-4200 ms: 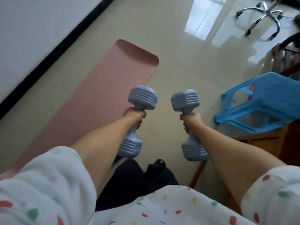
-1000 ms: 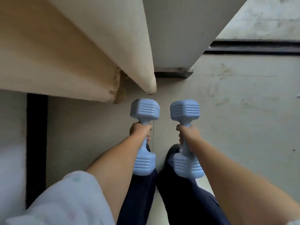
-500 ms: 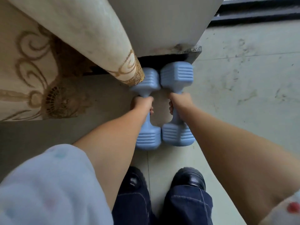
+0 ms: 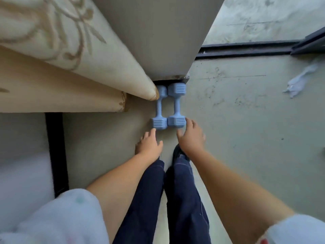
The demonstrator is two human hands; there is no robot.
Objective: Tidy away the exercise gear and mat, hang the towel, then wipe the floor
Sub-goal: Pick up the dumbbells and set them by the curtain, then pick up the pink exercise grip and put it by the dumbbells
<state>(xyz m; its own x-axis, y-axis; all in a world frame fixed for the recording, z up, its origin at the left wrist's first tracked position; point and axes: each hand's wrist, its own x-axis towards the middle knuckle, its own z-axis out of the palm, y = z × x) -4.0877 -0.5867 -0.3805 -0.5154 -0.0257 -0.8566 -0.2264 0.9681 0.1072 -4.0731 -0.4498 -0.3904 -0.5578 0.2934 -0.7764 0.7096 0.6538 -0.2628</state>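
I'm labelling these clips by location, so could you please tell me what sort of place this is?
Probably a room in a home, by a window or balcony door: long cream patterned curtains hang to the pale tiled floor, a dark sliding-door track crosses it, and two light blue dumbbells lie against a wall.

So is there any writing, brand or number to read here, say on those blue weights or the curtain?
None can be read.
Two blue dumbbells: only moulded ridges, no weight number or brand visible.
Curtain: a swirling gold pattern, no letters.
Floor: scuffs only.
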